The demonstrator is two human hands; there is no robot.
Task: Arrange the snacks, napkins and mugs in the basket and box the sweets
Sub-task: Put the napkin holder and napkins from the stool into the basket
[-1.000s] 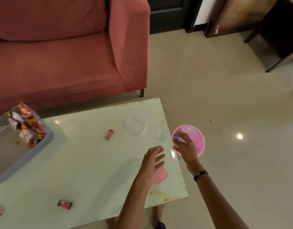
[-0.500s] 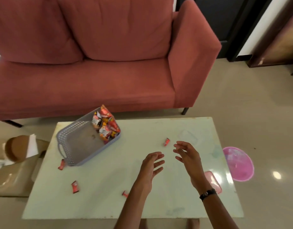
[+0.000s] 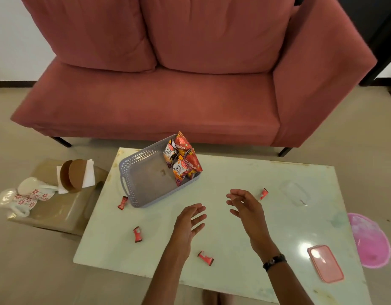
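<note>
A grey perforated basket [image 3: 146,183] stands at the table's back left with several red snack packets [image 3: 182,160] upright at its right end. Several red-wrapped sweets lie loose on the table: one [image 3: 122,202] by the basket's corner, one [image 3: 137,234] at the left, one [image 3: 205,258] near the front, one [image 3: 264,193] beyond my right hand. A clear box [image 3: 296,193] sits at the back right, and its pink lid [image 3: 325,263] lies at the front right. My left hand [image 3: 189,224] and right hand [image 3: 247,208] hover over the table's middle, fingers spread, holding nothing.
A low stool [image 3: 58,208] left of the table carries two white floral mugs [image 3: 25,195], white napkins [image 3: 87,176] and brown round coasters [image 3: 76,175]. A pink round mat [image 3: 369,238] lies on the floor at the right. A red sofa [image 3: 168,84] stands behind the table.
My view has swung left from the pink mat on the floor to the whole table. My right hand has come off the mat and now hovers over the table beside the left.
</note>
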